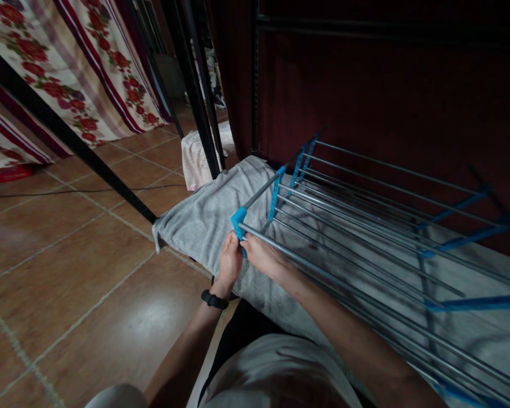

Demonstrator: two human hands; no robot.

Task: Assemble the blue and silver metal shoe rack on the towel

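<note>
On grey towel [204, 218], metal drying rack [365, 221], blue corner joint [239, 221]

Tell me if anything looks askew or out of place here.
The drying rack lies flat on a grey towel rather than standing. Both hands, left hand and right hand, grip its blue corner joint.

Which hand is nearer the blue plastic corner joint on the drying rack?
Left, narrowly. The left hand sits right below the blue plastic corner joint, fingers up at it. The right hand is just beside, gripping the grey metal rail leading from it.
</note>
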